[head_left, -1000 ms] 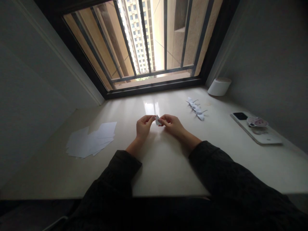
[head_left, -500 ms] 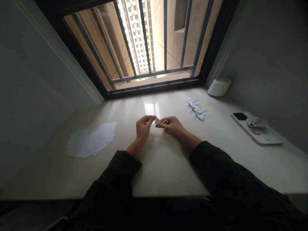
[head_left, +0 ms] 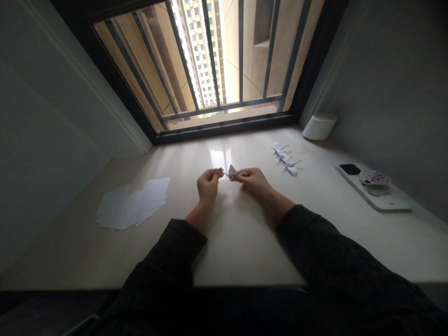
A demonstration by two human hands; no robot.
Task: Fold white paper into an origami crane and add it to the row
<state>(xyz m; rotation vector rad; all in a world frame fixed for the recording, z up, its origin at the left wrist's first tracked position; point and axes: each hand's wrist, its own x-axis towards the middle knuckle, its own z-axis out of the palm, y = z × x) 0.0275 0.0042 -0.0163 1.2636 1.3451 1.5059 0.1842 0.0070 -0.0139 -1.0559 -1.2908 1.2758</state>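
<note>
Between my hands, above the white surface, is a small folded paper crane with a pointed wing standing up. My right hand is closed round its right part, thumb and fingers pinched together. From its left side a thin paper point reaches toward my left hand, whose thumb and forefinger are pinched at the tip. The fingers partly hide the paper's ends. Beyond my right hand, several finished white paper cranes stand in a row.
At the left lies a loose pile of white paper sheets. A phone with a cartoon grip lies at the right, and a white cylinder stands in the back right corner. A barred window rises behind the white ledge.
My left fingers have moved slightly left, from the upright wing to the thin point. The crane's wing now stands more upright and fully in sight. My right hand keeps its hold.
</note>
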